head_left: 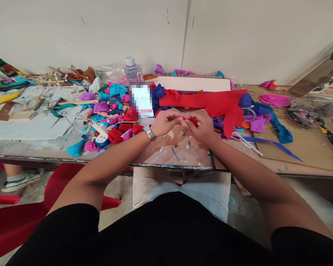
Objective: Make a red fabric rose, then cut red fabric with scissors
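Both hands meet over the near part of the table. My left hand [166, 122], with a metal watch [150, 132] on its wrist, is closed in a pinch at the left end of a small crumpled red piece [193, 122], cloth or crepe paper. Around the same piece are the bent fingers of my right hand [201, 127], which cover much of it. Just behind the hands lies a long red strip [199, 99] of similar material, with a wide end hanging down at the right. Left of my left hand sit several small rolled and crumpled bundles [116, 107] in red, pink, purple and blue.
A phone with a lit, blurred screen [143, 99] leans before a clear bottle [133, 70]. Scissors [238, 136] and blue strips [274, 142] lie at right on cardboard [308, 147]. A power strip [101, 138] with cables is at left. Behind stands a pale wall [100, 33].
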Demonstrator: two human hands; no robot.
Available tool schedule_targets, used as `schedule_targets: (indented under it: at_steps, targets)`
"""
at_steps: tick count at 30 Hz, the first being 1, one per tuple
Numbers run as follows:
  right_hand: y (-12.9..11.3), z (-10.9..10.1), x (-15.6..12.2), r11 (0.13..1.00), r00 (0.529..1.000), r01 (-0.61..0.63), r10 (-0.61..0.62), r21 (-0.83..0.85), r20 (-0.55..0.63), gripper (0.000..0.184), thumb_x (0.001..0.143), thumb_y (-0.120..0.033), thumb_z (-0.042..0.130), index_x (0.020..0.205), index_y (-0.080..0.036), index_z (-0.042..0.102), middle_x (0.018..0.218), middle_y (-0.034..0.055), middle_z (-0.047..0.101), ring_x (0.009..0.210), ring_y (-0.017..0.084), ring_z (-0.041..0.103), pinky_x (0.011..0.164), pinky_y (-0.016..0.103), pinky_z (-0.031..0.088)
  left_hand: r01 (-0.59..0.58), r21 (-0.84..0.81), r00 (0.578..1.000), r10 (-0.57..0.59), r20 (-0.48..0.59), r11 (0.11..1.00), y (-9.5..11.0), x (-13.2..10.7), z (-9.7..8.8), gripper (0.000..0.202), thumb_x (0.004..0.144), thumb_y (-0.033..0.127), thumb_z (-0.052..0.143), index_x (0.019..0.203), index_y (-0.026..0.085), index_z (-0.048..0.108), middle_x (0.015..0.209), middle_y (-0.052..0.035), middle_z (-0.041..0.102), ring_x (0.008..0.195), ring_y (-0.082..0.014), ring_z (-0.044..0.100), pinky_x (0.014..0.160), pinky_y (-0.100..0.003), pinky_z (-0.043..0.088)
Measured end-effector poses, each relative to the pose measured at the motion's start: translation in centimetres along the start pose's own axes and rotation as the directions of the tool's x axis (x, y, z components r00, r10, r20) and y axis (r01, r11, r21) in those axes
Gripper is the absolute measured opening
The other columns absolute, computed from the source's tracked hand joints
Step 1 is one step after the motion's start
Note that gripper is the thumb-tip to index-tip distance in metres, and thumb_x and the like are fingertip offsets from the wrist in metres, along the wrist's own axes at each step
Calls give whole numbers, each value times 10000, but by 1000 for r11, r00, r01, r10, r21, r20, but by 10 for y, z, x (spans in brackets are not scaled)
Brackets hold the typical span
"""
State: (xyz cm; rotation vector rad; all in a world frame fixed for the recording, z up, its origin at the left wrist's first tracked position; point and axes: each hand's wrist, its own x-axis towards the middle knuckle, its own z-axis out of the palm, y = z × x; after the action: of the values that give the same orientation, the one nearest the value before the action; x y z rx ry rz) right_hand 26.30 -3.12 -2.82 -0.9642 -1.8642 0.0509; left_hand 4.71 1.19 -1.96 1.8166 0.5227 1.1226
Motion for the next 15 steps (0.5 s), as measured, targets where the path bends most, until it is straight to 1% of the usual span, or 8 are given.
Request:
schedule_targets:
  at_steps: [5,8,12,15]
  targets:
    - [1,-1,0,1000,1000,-13,13,-2,-19,281,1035,-509,665,923,-255,714,906,48,779,908,264,685,867,455,522,-33,98,999,35,-25,995,-4,-2,-1,406,910,565,822,1078,199,877,1086,-115,773,916,-169,737,762,-283,635]
    - [0,-2,1,1000,999,-26,26,5,-29,305,1028,-536,669,912,-259,722,885,48,776,896,264,689,853,455,528,-39,142,999,43,-26,989,-6,-3,-1,375,897,520,850,1117,217,882,1120,-118,785,934,-175,738,784,-293,615]
    - [-1,-3,2,999,999,-32,32,3,-9,338,1020,-574,668,906,-264,740,885,46,788,899,265,692,858,461,540,-39,143,998,45,-39,989,-5,-2,0,358,891,521,856,1102,234,889,1095,-113,799,945,-180,747,809,-300,610]
    - [0,-2,2,1000,1000,-25,25,12,2,323,1020,-559,677,906,-266,749,891,40,800,896,261,698,870,462,544,-24,127,999,30,-42,992,-3,-2,1,371,900,541,841,1116,243,887,1118,-114,794,974,-187,754,806,-299,629]
